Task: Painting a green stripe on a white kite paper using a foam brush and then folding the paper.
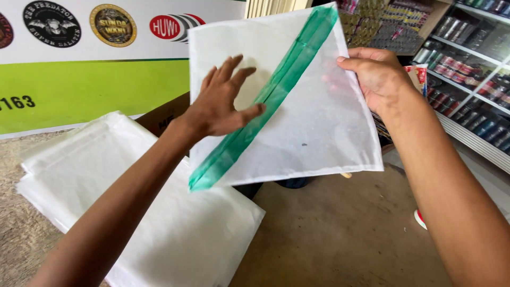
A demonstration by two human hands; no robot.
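Paper sheet, one, white with one green strip, is pinched at its edge by my right hand. My left hand lies flat and open on its face, fingers spread, gripping nothing. Below my left hand, one stack of white sheets lies on the bench.

Both forearms bare, no sleeves, no jewellery.

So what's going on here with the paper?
A person holds up a square white sheet with a green strip running diagonally across it. The right hand grips its right edge, while the left hand lies open and flat against its face. Below, a stack of white sheets rests on the brown floor.
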